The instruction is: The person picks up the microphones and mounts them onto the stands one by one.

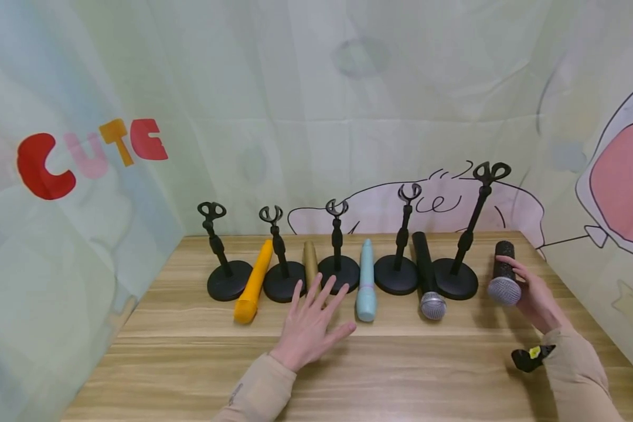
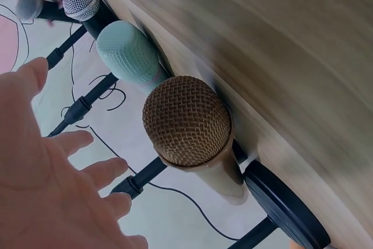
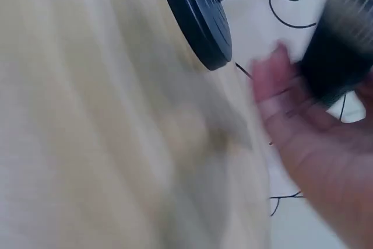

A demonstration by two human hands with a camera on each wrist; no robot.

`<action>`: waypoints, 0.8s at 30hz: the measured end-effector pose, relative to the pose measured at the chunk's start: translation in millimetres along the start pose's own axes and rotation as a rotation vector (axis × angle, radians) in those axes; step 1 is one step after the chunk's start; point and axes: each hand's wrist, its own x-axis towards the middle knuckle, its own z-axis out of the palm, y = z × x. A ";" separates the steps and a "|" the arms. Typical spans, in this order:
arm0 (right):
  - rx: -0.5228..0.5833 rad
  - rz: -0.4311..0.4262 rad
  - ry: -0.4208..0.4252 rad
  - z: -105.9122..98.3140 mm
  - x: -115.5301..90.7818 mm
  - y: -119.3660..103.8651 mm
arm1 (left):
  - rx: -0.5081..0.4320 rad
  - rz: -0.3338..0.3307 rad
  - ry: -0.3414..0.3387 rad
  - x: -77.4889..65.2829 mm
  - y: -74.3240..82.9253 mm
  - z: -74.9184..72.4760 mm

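Note:
At the right end of the table, my right hand (image 1: 537,300) grips a black microphone (image 1: 504,266) with a silver mesh head; in the right wrist view this microphone (image 3: 335,56) is blurred. My left hand (image 1: 308,328) is spread with straight fingers near the gold microphone (image 1: 310,262), partly covering it in the head view. The left wrist view shows the brown mesh head of that gold microphone (image 2: 186,121) beyond the fingers, with nothing held. To its right lie a light blue microphone (image 1: 366,287) and another black microphone (image 1: 427,275); an orange microphone (image 1: 254,284) lies left.
Several black microphone stands with round bases stand in a row between the microphones, from the leftmost stand (image 1: 227,280) to the tallest stand (image 1: 456,278). The wooden table (image 1: 401,375) meets a printed curtain (image 1: 295,146) behind. A small black device (image 1: 530,357) sits at the right wrist.

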 end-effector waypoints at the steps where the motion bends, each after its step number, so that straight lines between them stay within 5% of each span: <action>1: 0.160 -0.045 -0.048 1.3 -4.1 1.6 | 0.005 0.001 -0.002 0.4 0.6 0.2; 4: 0.534 -0.150 -0.172 9.5 -13.0 6.4 | 0.014 0.005 -0.005 1.7 1.7 1.2; 8: 0.769 -0.288 -0.247 22.5 -15.8 12.3 | 0.005 0.008 -0.013 3.6 3.5 3.6; 11: 0.815 -0.435 -0.276 27.8 -15.7 19.2 | -0.058 0.010 -0.032 5.4 7.3 5.3; 15: 0.740 -0.571 -0.147 28.8 -23.4 26.4 | -0.211 0.010 -0.063 8.6 13.9 8.7; 18: 0.755 -0.584 -0.096 26.4 -31.6 31.2 | -0.313 0.017 -0.079 11.8 17.8 11.2; 24: 0.973 -0.577 -0.220 19.0 -34.7 42.4 | -0.405 0.042 -0.071 24.2 27.4 12.7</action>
